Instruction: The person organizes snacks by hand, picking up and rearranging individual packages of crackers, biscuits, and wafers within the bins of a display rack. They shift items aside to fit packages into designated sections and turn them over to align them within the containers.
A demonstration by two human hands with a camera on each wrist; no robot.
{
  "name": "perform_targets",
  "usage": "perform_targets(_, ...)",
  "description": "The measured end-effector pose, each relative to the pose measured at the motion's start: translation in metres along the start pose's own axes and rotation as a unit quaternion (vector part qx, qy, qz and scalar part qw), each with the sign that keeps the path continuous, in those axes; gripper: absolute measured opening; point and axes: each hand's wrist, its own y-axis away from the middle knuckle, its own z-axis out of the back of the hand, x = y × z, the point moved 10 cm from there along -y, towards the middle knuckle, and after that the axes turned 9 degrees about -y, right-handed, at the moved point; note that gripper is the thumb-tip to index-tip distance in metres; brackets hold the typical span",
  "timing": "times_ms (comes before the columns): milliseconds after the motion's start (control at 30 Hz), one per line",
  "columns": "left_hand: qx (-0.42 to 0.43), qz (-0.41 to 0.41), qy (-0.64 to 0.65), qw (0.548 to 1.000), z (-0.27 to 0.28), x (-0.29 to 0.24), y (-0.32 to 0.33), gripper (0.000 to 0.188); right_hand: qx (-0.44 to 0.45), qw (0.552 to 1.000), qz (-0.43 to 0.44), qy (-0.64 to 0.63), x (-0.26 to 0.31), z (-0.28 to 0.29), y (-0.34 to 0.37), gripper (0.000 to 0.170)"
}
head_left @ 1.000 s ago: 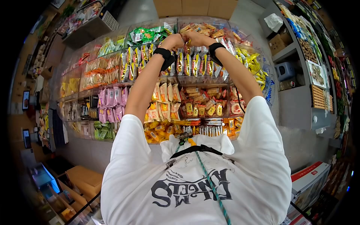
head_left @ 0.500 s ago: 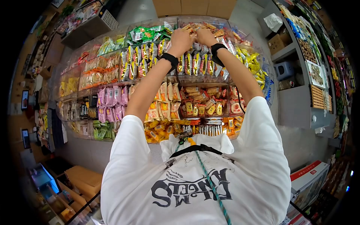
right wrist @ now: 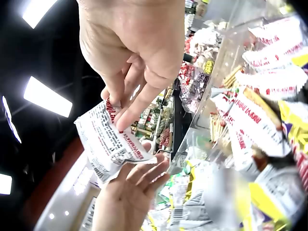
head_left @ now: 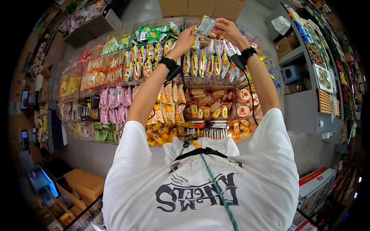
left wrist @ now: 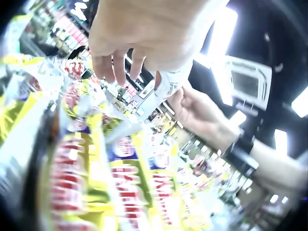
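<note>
A small white-and-yellow snack packet (head_left: 205, 26) with red and black print is held up above the display's far side, between both hands. My left hand (head_left: 186, 40) grips its left side; in the right wrist view that hand's fingers (right wrist: 151, 174) show at the packet's lower edge. From the other side, my right hand (head_left: 230, 31) pinches the packet's edge, index finger lying over the printed face (right wrist: 108, 139). Below the hands stand rows of similar yellow-and-white packets (head_left: 202, 64), seen close up in the left wrist view (left wrist: 127, 192).
Clear plastic dividers split the display into bins. Green packets (head_left: 150, 34) lie left of the hands, purple packets (head_left: 115, 99) and boxed-looking golden snacks (head_left: 210, 111) nearer the body. Cardboard boxes (head_left: 200, 7) stand beyond the far edge. A grey shelf unit (head_left: 302, 111) is at right.
The hands were close together low over the packet rows. Now they are farther apart, the right hand has shifted right, and a packet has come up into view between them.
</note>
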Motion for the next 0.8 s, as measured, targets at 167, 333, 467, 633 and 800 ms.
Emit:
perform_targets(167,0.201,0.130,0.493,0.837,-0.046,-0.033,0.011,0.052,-0.105,0.994,-0.026,-0.016,-0.013,0.012,0.001,0.020)
perform_targets(333,0.079,0.044,0.323,0.942,-0.021,-0.024,-0.003,0.055,-0.140,0.945,-0.010,0.296,0.019,0.004,0.007,0.030)
perform_targets(467,0.060,0.055,0.281,0.956,-0.019,-0.013,-0.005,0.054,-0.262,0.946,-0.006,0.191,0.029,0.011,0.025,0.038)
perform_targets(633,0.033,0.099,0.254,0.962,-0.024,-0.006,-0.007,0.042,-0.137,0.905,-0.137,0.378,-0.013,0.003,0.008,0.051)
perform_targets(800,-0.049,-0.139,-0.269,0.952,-0.018,0.006,-0.013,0.031,-0.156,0.760,-0.207,0.597,-0.027,-0.011,0.011,0.044)
